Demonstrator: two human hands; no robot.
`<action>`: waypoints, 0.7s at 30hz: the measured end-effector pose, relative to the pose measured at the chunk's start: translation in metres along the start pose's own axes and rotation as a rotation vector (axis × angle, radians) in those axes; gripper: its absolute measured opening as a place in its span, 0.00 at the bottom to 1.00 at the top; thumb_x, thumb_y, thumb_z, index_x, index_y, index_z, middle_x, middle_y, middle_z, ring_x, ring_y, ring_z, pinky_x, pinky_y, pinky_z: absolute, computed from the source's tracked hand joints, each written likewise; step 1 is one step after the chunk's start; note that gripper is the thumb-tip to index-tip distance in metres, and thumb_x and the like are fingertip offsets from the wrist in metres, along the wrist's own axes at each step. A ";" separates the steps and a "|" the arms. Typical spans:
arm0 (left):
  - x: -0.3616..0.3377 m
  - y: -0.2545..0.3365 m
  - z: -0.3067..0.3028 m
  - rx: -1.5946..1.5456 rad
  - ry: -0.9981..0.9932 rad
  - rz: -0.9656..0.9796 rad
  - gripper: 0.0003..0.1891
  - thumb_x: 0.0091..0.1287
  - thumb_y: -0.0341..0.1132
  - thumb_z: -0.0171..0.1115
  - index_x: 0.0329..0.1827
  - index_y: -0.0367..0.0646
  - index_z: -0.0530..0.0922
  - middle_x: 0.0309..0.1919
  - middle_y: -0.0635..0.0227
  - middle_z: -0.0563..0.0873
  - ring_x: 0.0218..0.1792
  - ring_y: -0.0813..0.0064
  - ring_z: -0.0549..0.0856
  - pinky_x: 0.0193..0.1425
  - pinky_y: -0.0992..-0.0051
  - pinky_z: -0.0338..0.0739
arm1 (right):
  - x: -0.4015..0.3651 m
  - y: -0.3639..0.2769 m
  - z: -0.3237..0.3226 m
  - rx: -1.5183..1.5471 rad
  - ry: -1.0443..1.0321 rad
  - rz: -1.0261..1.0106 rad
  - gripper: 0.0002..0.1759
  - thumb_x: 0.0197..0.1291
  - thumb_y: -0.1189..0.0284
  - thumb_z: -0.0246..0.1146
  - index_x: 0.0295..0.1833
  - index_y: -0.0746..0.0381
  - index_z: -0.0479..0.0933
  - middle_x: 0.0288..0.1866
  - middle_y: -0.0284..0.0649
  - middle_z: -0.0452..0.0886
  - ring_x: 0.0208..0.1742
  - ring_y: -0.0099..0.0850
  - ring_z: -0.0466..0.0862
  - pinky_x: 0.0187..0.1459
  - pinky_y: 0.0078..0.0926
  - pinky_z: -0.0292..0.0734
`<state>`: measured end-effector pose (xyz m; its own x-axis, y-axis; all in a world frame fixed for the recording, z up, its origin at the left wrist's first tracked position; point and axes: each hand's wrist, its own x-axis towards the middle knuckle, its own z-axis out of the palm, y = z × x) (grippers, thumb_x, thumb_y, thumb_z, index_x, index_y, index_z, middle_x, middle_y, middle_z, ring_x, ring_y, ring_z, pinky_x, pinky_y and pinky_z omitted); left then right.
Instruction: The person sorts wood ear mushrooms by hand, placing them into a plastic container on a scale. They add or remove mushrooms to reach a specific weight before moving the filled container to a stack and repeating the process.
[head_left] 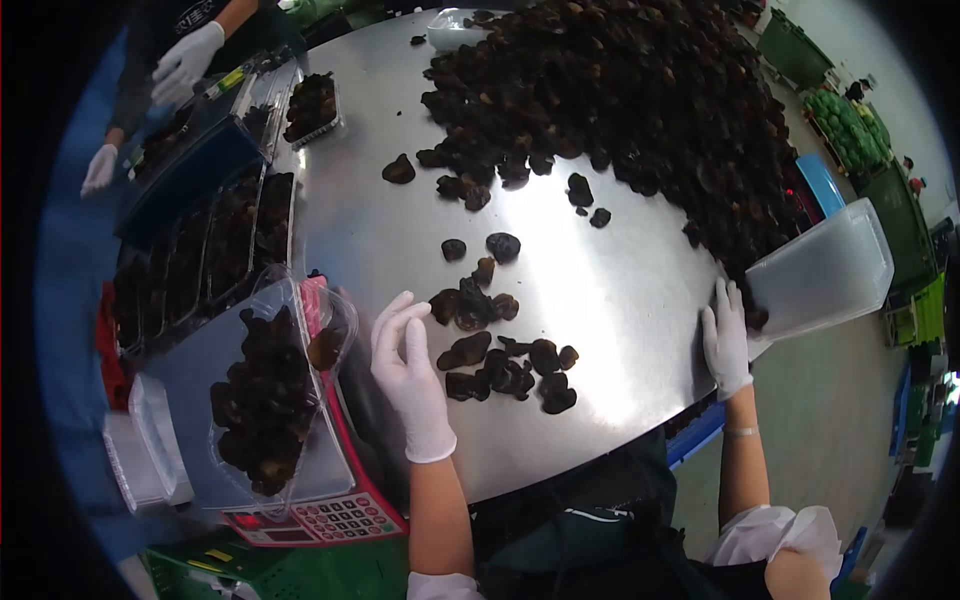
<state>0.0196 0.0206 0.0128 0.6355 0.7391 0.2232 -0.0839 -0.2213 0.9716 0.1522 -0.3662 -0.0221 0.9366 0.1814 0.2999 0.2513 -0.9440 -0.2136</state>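
Dark, wrinkled mushrooms (505, 365) lie in a loose cluster on the steel counter (620, 290) just beside the white-gloved left hand (408, 375), its grip spread flat and holding nothing, while the gloved right hand (727, 340) closes its grip on a clear plastic container (825, 270) at the counter's edge.

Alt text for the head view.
Two white-gloved hands work at a steel table strewn with dark pieces: the left hand lies open beside a small cluster, the right hand is at the rim of a clear plastic tub at the table edge. Left of them, a filled clear tray sits on a scale; a large heap lies farther back.
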 end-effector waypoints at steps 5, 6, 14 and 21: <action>0.000 0.002 0.002 -0.032 -0.009 -0.028 0.09 0.75 0.27 0.57 0.47 0.37 0.86 0.57 0.59 0.84 0.63 0.66 0.80 0.72 0.66 0.71 | 0.047 -0.082 -0.020 0.547 -0.130 -0.058 0.17 0.71 0.66 0.60 0.59 0.63 0.82 0.56 0.49 0.85 0.56 0.46 0.85 0.60 0.35 0.79; 0.000 0.001 0.003 -0.034 -0.014 -0.038 0.09 0.75 0.27 0.57 0.47 0.37 0.86 0.58 0.59 0.84 0.63 0.66 0.80 0.72 0.66 0.71 | 0.063 -0.104 -0.020 0.525 -0.190 -0.077 0.18 0.71 0.65 0.61 0.60 0.63 0.81 0.58 0.49 0.84 0.58 0.46 0.84 0.60 0.36 0.79; 0.001 -0.007 0.002 -0.025 -0.003 -0.064 0.09 0.75 0.27 0.56 0.47 0.35 0.85 0.58 0.58 0.84 0.62 0.66 0.81 0.72 0.66 0.71 | 0.144 -0.151 0.063 0.200 -0.029 -0.106 0.17 0.58 0.60 0.69 0.39 0.64 0.77 0.42 0.46 0.81 0.47 0.48 0.82 0.49 0.45 0.77; 0.001 -0.004 0.001 -0.019 -0.001 -0.060 0.09 0.74 0.26 0.56 0.47 0.35 0.85 0.59 0.57 0.83 0.63 0.65 0.81 0.73 0.66 0.70 | 0.101 -0.077 -0.004 -0.154 -0.371 0.031 0.13 0.63 0.67 0.60 0.49 0.62 0.82 0.49 0.53 0.85 0.48 0.50 0.86 0.49 0.43 0.82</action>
<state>0.0218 0.0217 0.0092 0.6405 0.7501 0.1644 -0.0604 -0.1642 0.9846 0.2263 -0.2764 0.0283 0.9749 0.2128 -0.0661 0.2084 -0.9757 -0.0672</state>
